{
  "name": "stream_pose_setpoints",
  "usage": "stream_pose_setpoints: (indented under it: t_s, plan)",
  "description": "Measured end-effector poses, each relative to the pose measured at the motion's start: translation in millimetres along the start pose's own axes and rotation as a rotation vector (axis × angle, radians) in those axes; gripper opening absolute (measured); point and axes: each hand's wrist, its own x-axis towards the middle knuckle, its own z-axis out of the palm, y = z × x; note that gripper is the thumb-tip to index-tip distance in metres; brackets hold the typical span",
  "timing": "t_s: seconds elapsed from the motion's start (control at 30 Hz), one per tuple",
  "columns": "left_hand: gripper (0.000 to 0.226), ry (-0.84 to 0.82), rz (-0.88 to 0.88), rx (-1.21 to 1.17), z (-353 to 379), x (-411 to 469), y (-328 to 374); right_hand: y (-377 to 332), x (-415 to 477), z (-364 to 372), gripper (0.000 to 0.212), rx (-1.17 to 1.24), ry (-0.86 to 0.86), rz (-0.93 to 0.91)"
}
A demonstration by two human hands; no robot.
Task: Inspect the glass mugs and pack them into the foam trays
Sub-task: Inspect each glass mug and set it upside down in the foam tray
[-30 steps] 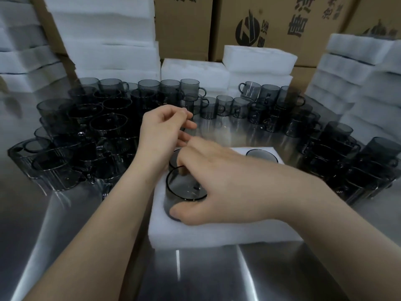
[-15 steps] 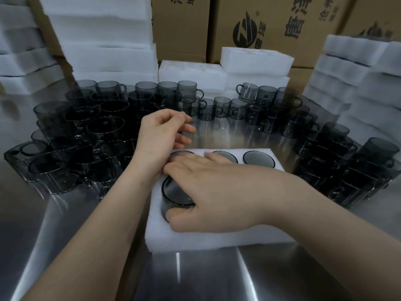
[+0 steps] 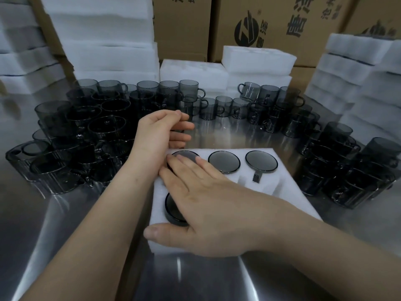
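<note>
White foam tray (image 3: 282,192) lies on the stainless steel desk (image 3: 65,224), middle of the near edge. Its far row holds three smoky grey glass mugs (image 3: 224,162), sunk to the rim; the handle of the rightmost sits in its side slot.

Fourth mug (image 3: 173,210) is in the near-left pocket, rim proud of the foam. Right hand (image 3: 208,203) lies flat across it, fingers straight and reaching the far-left mug, thumb on the tray's near-left edge. Judged: pressing the mug home while pinning the tray.

Left hand (image 3: 158,133) is at the tray's far-left corner, fingers loosely bent, gripping nothing visible. Probably steadying the tray or headed for the next mug. The two hands almost touch.

Surroundings: loose grey mugs (image 3: 86,137) crowd the left side, right side and far edge of the desk, close to the tray. Stacks of white foam slabs (image 3: 104,40) and brown printed cartons (image 3: 271,25) stand behind. Any reach passes over packed glass, so there is a risk of knocking it.
</note>
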Motion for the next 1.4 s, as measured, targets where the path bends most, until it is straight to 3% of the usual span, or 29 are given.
stream_pose_setpoints:
  t_s: [0.17,0.27,0.4,0.57,0.67,0.73,0.8,0.9,1.03,1.1,1.2,1.4]
  plan:
    - [0.021,0.01,-0.031,-0.088,-2.8,2.6,0.3,-0.5,1.5,6.0,0.098,0.006,0.022,0.005]
    - [0.02,0.007,-0.032,-0.081,-2.4,3.6,-0.4,2.0,2.1,-0.9,0.089,0.087,0.017,0.008]
    - [0.02,0.014,-0.043,-0.146,-4.5,2.1,0.5,-2.8,10.4,0.7,0.072,0.014,0.215,0.045]
    - [0.021,0.037,-0.094,-0.23,-6.5,1.4,2.4,-1.7,14.9,10.3,0.08,-0.056,0.115,0.065]
    - [0.021,0.033,-0.085,-0.206,-5.7,2.2,2.2,2.7,21.9,3.1,0.079,0.12,0.068,0.032]
    - [0.021,0.03,-0.052,-0.176,-3.8,2.2,1.2,13.0,28.0,-13.3,0.058,0.43,0.197,0.009]
    - [0.021,0.027,0.003,-0.122,-1.5,2.0,-0.4,41.0,35.5,-37.4,0.039,0.644,0.479,0.15]
    - [0.021,0.028,0.078,0.077,2.5,1.2,-2.6,108.4,51.0,-71.6,0.03,0.553,0.79,0.493]
    - [0.022,-0.028,0.159,0.315,9.1,-1.9,-4.2,191.5,72.9,-85.6,0.013,0.559,0.766,0.812]
    - [0.023,-0.066,0.181,0.411,11.3,-2.1,-5.9,214.5,78.3,-83.3,0.029,0.546,0.761,0.912]
    - [0.019,-0.084,0.202,0.53,11.8,0.1,-7.8,231.1,85.2,-77.7,0.039,0.522,0.743,0.956]
    - [0.017,-0.116,0.207,0.663,12.1,1.9,-10.1,246.2,100.1,-75.0,0.037,0.916,0.957,0.92]
